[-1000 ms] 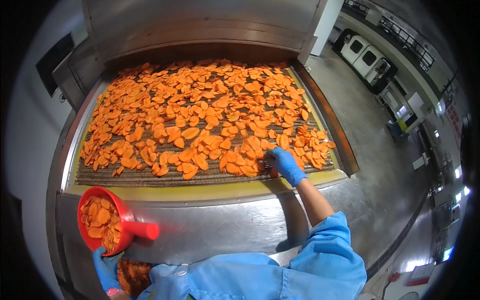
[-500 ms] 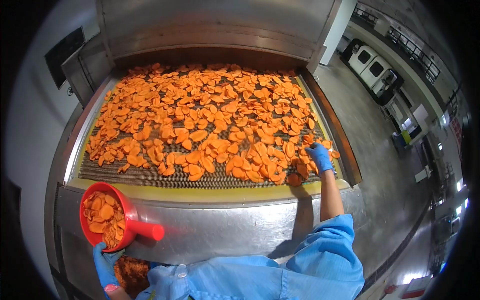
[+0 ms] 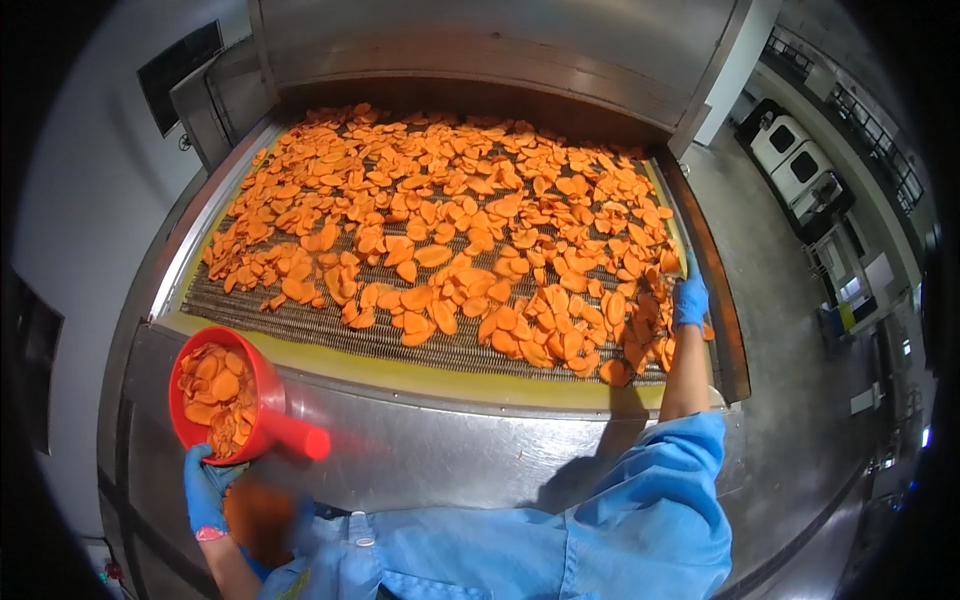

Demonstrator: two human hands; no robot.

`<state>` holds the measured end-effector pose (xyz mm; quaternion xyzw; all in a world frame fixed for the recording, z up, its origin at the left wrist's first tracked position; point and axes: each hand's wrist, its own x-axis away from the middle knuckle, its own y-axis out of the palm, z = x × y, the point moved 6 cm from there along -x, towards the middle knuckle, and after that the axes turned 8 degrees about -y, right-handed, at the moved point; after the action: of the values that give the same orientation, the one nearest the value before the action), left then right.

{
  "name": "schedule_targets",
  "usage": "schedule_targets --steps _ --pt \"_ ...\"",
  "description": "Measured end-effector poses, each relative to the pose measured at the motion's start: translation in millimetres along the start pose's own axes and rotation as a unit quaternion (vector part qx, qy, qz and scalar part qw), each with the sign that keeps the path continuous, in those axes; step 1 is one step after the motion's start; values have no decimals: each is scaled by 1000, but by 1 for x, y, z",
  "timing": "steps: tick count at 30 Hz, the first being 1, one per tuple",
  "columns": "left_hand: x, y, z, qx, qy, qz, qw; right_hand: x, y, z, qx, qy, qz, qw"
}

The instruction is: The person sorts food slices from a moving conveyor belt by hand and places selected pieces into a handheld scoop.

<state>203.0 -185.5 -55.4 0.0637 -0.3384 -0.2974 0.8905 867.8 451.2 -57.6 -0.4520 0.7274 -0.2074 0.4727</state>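
Observation:
My left hand (image 3: 206, 490), in a blue glove, grips the lower rim of a red plastic scoop (image 3: 272, 400) with a thick handle. Orange slices, like carrot or sweet potato, partly fill the scoop, which tilts toward me over the metal ledge. At the right edge of a mesh conveyor belt (image 3: 300, 325), my gloved right hand (image 3: 690, 298) has its fingers stretched forward beside the outermost slices. Whether it touches them is unclear. Many orange slices (image 3: 450, 285) lie spread over the belt, overlapping in places.
A steel ledge (image 3: 450, 440) with a yellow strip runs along the belt's near side. Raised metal side rails (image 3: 715, 290) flank the belt, and a steel hood (image 3: 480, 45) stands behind it. Something reddish-brown and blurred (image 3: 262, 520) is below the scoop. White machines (image 3: 785, 150) stand far right.
My right hand has moved forward and right, from over the slices near the front corner to the belt's right edge, its fingers straightening. The left hand still holds the scoop. The view has shifted slightly.

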Motion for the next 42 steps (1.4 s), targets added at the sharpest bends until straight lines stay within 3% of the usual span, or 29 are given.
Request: schedule_targets --steps 1,2,3,5,6,7,9,10,11,13,15,17,19,20,22,23,25,27,29,35,36,37,39,42 --pt "-1 -3 0 -7 -3 14 1000 6 -16 -33 129 -11 -18 991" --pt "-1 -2 -1 -3 0 20 1000 14 -21 -59 123 -52 -69 989" --pt "-3 -1 -2 -2 1 24 1000 23 -2 -68 -33 -73 -151 985" --pt "-4 0 -5 44 -4 19 999 71 17 -121 -155 -154 -354 909" --pt "-2 -2 -5 45 -4 19 999 107 9 -153 -181 -192 -417 870" --pt "0 -4 -3 25 -1 25 999 134 -3 -178 -145 -318 -413 841" --pt "2 6 -1 1 -4 17 1000 174 3 -186 -100 -343 -477 803" --pt "6 13 -1 22 -13 11 1000 184 7 -188 -28 -395 -442 805" --pt "7 16 -3 43 -21 7 999 187 3 -190 -15 -365 -422 829" --pt "0 5 -5 35 -15 7 999 183 3 -181 -117 -236 -452 852" --pt "0 0 -2 7 -10 16 1000 168 0 -173 -236 -186 -375 877" --pt "-2 -5 -2 11 -8 13 1000 144 -10 -180 -248 -198 -315 895" --pt "-5 -7 -5 19 -8 0 1000 131 0 -174 -401 -123 -254 872" --pt "-6 -9 -6 17 -8 5 1000 129 -3 -188 -402 -127 -256 870" --pt "-1 -1 -3 13 -9 2 1000 131 -4 -209 -390 3 -295 872" --pt "4 8 -1 15 -7 6 1000 134 2 -218 -410 10 -313 857" --pt "16 24 1 45 -11 10 999 141 10 -251 -428 -117 -319 837" --pt "16 24 -1 92 -9 24 995 154 33 -276 -438 -179 -358 805" --pt "9 17 0 42 22 7 999 164 62 -290 -428 -176 -391 796" --pt "-7 -11 -10 31 34 38 998 190 54 -347 -446 -130 -478 745" --pt "-1 -2 -10 44 26 29 998 191 65 -340 -273 -263 -468 798" --pt "5 9 -8 58 18 20 998 192 73 -331 -88 -385 -432 811" --pt "14 21 1 36 30 24 999 188 55 -331 -61 -354 -408 840" --pt "-2 -8 -5 8 53 73 996 184 58 -332 -100 -352 -399 841"
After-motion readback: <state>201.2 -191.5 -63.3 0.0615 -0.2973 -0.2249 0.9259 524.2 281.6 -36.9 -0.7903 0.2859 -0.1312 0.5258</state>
